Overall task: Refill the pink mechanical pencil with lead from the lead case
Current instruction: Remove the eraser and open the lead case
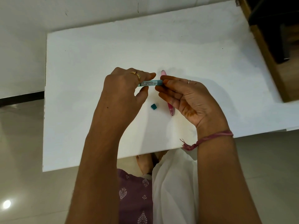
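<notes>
My left hand [124, 83] holds the teal lead case [151, 82] level above the white table [84, 65], its open end pointing right. The thumb and forefinger of my right hand [182, 94] are pinched together right at that open end. A lead between them is too thin to make out. The pink mechanical pencil [170, 109] runs from far to near behind my right fingers, tip toward me. It looks to be lying on the table, its far end [163, 72] showing above the fingers. The case's small teal cap [153, 106] lies on the table below the case.
The table's near edge is close to my body, and its left edge drops to a tiled floor. A wooden piece of furniture [271, 62] with a dark object on it stands at the far right. My lap and clothing are below the table edge.
</notes>
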